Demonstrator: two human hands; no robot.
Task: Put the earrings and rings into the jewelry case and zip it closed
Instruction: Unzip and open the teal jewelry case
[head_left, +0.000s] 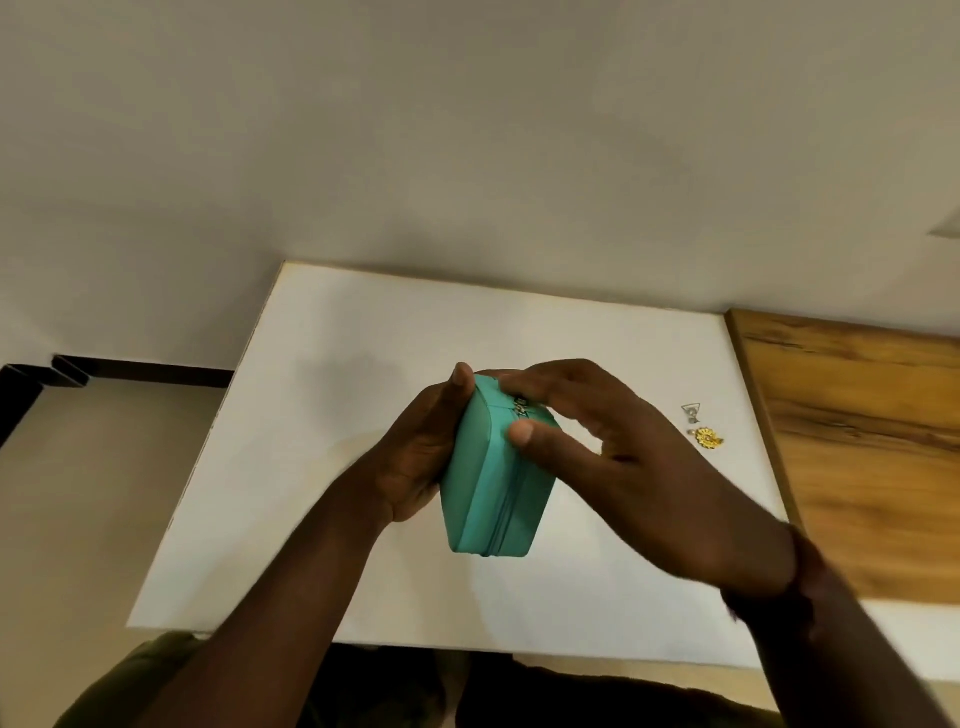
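A teal zipped jewelry case (491, 491) stands on its edge above the white table (332, 415), held between both hands. My left hand (421, 457) presses flat against its left side. My right hand (597, 436) grips the right side and top, fingers near the metal zip pull (519, 408) at the far end. The zip line runs closed along the visible edge. A silver triangular earring (691, 413) and a gold round earring (707, 438) lie on the table to the right. I see no rings.
A wooden panel (862, 447) adjoins the white table on the right. A plain wall rises behind the table. Floor and a dark skirting board show at the left.
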